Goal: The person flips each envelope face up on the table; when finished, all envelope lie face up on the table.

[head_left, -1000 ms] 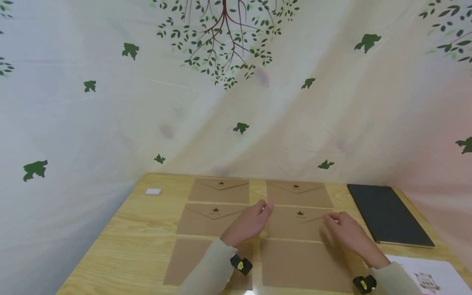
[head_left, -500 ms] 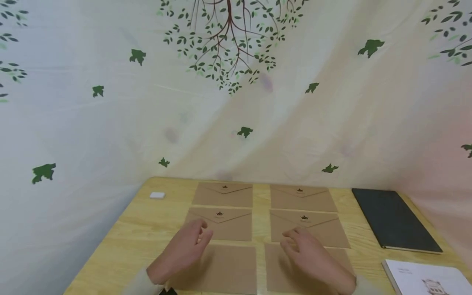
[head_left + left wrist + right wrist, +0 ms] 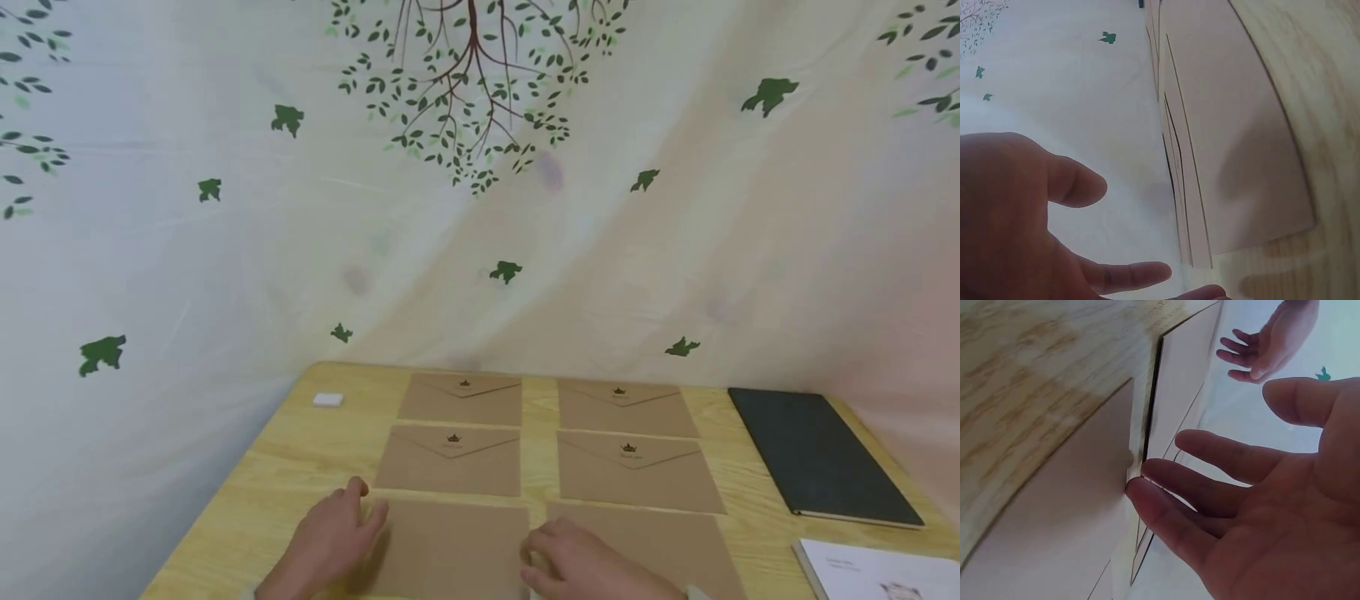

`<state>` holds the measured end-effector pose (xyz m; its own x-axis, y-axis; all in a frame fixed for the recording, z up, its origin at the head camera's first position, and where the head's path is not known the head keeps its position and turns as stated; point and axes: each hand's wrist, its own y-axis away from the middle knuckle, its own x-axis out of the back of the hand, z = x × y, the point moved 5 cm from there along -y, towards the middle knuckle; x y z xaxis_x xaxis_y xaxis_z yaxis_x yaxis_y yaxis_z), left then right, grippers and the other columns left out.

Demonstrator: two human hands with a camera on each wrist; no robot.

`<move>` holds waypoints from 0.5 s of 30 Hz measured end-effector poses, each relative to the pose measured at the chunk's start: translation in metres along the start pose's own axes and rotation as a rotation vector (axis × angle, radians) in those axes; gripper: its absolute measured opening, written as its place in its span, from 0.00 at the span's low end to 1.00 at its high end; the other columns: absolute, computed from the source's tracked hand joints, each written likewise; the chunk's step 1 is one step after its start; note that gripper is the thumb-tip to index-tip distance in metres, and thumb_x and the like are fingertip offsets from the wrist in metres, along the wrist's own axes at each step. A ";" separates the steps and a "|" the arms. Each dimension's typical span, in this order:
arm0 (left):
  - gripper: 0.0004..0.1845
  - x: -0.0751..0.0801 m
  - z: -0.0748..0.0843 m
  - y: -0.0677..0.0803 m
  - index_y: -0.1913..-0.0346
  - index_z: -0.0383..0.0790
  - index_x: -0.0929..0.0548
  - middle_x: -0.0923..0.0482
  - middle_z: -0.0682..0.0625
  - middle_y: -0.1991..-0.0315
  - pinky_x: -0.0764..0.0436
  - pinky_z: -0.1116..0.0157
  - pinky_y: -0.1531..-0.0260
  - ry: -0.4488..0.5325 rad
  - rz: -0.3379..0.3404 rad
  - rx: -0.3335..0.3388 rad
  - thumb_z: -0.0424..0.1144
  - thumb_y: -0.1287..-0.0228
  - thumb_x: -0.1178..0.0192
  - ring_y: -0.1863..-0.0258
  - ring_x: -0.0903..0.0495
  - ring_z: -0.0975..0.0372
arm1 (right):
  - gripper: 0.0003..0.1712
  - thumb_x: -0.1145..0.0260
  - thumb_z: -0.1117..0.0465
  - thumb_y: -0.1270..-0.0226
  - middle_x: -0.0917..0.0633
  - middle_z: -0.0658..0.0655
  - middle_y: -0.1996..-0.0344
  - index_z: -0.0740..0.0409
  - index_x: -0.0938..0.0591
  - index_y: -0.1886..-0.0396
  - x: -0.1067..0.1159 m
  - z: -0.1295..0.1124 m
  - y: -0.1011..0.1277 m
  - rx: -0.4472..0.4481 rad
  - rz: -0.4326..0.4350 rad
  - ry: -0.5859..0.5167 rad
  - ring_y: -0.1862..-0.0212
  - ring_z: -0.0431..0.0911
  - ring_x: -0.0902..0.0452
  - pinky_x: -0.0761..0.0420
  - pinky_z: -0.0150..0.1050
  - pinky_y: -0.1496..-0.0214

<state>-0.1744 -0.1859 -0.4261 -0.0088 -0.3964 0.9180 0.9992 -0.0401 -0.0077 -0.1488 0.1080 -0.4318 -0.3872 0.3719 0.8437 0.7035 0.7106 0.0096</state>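
Two columns of brown envelopes lie on the wooden table in the head view. My left hand [image 3: 324,533] hovers at the left edge of the plain front-left envelope [image 3: 457,546], its fingers loosely spread. Across from it, my right hand [image 3: 588,565] reaches over the plain front-right envelope [image 3: 660,546]. Its fingertips are at the gap between the two front envelopes. Relaxed, lightly bent fingers [image 3: 1197,487] show in the right wrist view, with nothing in them. In the left wrist view, thumb and fingers [image 3: 1125,275] are apart, beside the envelope [image 3: 1241,144].
Behind are middle envelopes [image 3: 450,471] [image 3: 637,487] and back envelopes [image 3: 459,408] [image 3: 626,417], with flaps and crown prints. A black notebook [image 3: 825,458] and a white book [image 3: 877,567] lie at right. A small white block [image 3: 327,400] sits back left. A printed curtain [image 3: 420,250] hangs behind.
Both hands have moved left and nearer the front edge, from around the middle-right envelope to the front-left envelope's sides. The head view has shifted slightly; the envelopes stay in place.
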 end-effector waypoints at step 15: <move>0.21 -0.004 0.000 0.001 0.53 0.31 0.26 0.22 0.43 0.68 0.25 0.51 0.67 0.052 0.023 0.011 0.49 0.33 0.47 0.69 0.22 0.51 | 0.18 0.44 0.47 0.30 0.20 0.46 0.61 0.55 0.19 0.57 -0.012 -0.008 -0.006 0.020 0.042 0.065 0.56 0.40 0.28 0.25 0.39 0.54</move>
<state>-0.1738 -0.1844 -0.4295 0.0126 -0.4441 0.8959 0.9995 -0.0206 -0.0242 -0.1437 0.0946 -0.4372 -0.3175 0.3621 0.8764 0.7062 0.7071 -0.0364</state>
